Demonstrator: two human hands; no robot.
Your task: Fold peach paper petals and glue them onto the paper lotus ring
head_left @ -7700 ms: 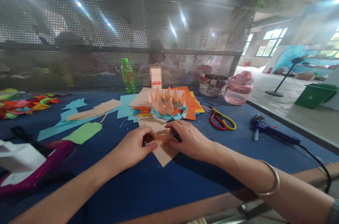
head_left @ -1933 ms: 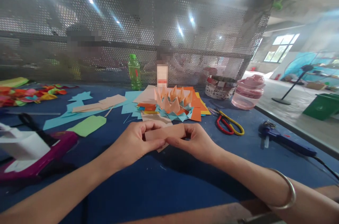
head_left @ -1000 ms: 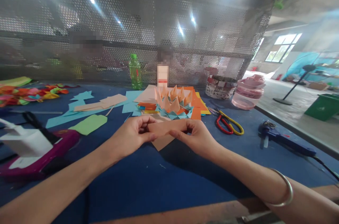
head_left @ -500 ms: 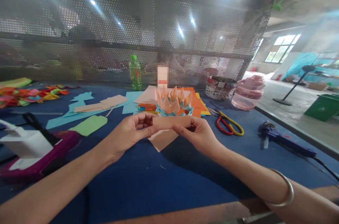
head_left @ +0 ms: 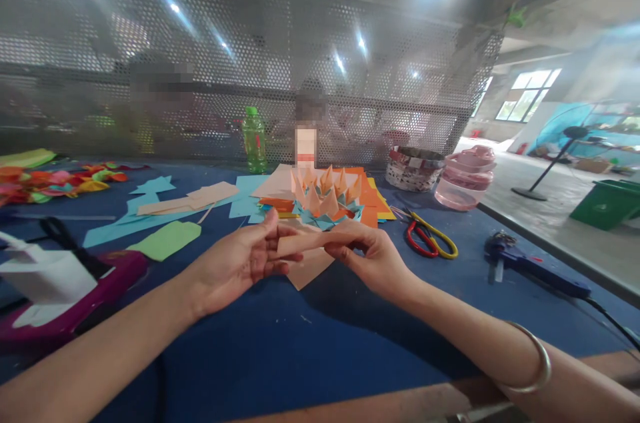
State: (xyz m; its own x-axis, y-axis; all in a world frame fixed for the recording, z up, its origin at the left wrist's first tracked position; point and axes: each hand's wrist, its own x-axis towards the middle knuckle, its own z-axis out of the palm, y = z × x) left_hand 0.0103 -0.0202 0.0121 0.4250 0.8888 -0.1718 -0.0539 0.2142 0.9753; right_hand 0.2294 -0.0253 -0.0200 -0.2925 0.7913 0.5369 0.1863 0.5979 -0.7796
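Peach paper strip (head_left: 313, 241) pinched in the right hand (head_left: 373, 260)

The right hand, with a silver bangle (head_left: 530, 362) on its wrist, is nearly closed, its thumb and fingers gripping the strip's right end. The strip runs leftward, held up above the middle of the counter (head_left: 250, 350), and tilts slightly down to its free end beside the left hand (head_left: 235, 265). That hand is open, with its fingers spread and its palm turned inward, and the strip's end sits at its fingertips. Whether it has any hold there, I cannot tell.

A larger peach paper sheet (head_left: 310, 270) lies on the counter just below the strip. Beyond it, toward the far edge, a folded paper crown (head_left: 325, 200) with peach points and a teal base sits on stacked orange and yellow sheets (head_left: 370, 216). Red-and-yellow-handled scissors (head_left: 430, 240) lie to its right, and a blue hot glue gun (head_left: 530, 276) rests near the right edge. Teal paper scraps (head_left: 140, 208) and a green paper cutout (head_left: 167, 240) lie left of the hands, with a heap of multicoloured paper pieces (head_left: 50, 182) in the far left corner. A green plastic bottle (head_left: 254, 142), a woven paper basket (head_left: 415, 170) and a pink plastic container (head_left: 465, 186) stand along the far edge.
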